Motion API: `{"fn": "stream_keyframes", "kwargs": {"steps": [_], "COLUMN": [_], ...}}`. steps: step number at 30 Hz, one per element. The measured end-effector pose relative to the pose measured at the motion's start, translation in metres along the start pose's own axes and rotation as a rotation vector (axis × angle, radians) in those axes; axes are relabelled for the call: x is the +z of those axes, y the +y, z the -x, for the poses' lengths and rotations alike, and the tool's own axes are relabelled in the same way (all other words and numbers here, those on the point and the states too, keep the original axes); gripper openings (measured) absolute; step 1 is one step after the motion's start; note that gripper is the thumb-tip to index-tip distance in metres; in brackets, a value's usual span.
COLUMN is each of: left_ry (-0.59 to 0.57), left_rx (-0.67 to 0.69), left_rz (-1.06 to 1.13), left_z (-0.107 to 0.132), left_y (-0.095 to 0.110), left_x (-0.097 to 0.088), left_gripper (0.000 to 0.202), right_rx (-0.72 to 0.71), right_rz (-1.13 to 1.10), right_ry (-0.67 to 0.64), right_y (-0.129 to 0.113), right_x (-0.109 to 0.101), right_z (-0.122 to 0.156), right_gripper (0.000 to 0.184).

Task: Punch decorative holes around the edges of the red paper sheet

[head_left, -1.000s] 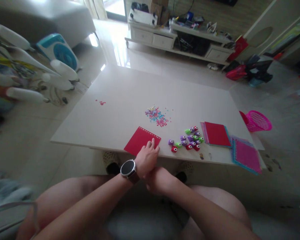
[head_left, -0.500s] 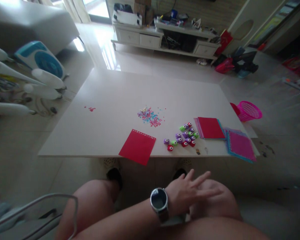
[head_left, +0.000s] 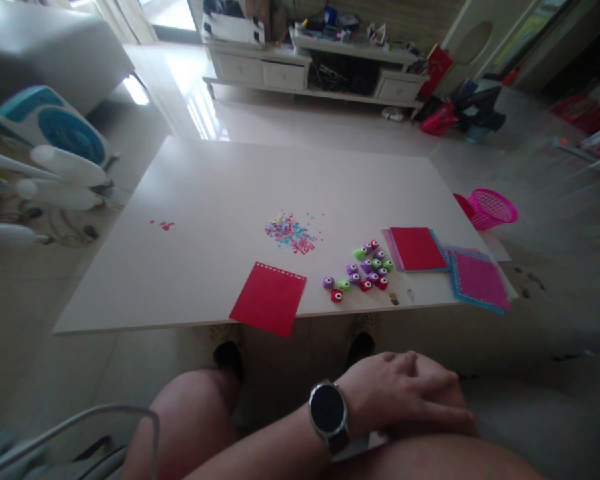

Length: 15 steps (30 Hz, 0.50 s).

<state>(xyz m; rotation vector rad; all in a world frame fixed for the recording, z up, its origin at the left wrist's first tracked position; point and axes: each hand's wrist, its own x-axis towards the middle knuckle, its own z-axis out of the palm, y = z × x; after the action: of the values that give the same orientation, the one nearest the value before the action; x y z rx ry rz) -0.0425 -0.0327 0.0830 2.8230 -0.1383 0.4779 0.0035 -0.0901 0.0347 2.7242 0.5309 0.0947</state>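
My left hand (head_left: 400, 393), with a round dark-faced watch (head_left: 329, 408) on its wrist, lies over my right knee below the table edge. Its fingers are apart and somewhat bent, and no object shows in them. I cannot make out my right hand. Nearest on the white table (head_left: 220, 180) is a red sheet with a row of punched holes (head_left: 269, 298), jutting past the front edge. Beside it stand several small purple, green and red one-eyed figures (head_left: 367, 267). Behind lies a loose heap of small coloured bits (head_left: 291, 232).
At the right are a stack of sheets with red on top (head_left: 419, 249) and pink and blue punched sheets (head_left: 480, 280) over the edge. Two tiny items, one brownish (head_left: 394, 299), lie near the front. A pink basket (head_left: 493, 209) stands beyond. Red bits (head_left: 167, 226) lie left.
My left hand has moved slightly right and down on the knee, and its fingers are more bent. The view has shifted a little; the things on the table have stayed put.
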Motion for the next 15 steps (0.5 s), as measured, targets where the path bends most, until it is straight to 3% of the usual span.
{"fn": "stream_keyframes", "kwargs": {"steps": [4,9,13,15], "left_ry": [-0.001,0.005,-0.001,-0.007], "left_rx": [-0.022,0.000,0.006,0.007], "left_rz": [-0.049,-0.047,-0.012,0.000], "left_z": [0.001,0.003,0.003,0.004], "left_y": [0.009,0.009,0.002,-0.001], "left_x": [-0.003,0.003,0.007,0.005], "left_gripper": [0.057,0.057,0.056,0.056], "right_rx": [-0.025,0.037,0.008,-0.040], "right_rz": [0.055,0.167,0.165,0.049], "right_ry": [0.054,0.162,0.096,0.017], "right_y": [0.004,-0.007,-0.011,-0.007], "right_x": [0.002,-0.012,-0.018,-0.017], "right_z": [0.006,0.016,0.013,0.009], "right_gripper": [0.059,0.058,0.049,0.045]}}
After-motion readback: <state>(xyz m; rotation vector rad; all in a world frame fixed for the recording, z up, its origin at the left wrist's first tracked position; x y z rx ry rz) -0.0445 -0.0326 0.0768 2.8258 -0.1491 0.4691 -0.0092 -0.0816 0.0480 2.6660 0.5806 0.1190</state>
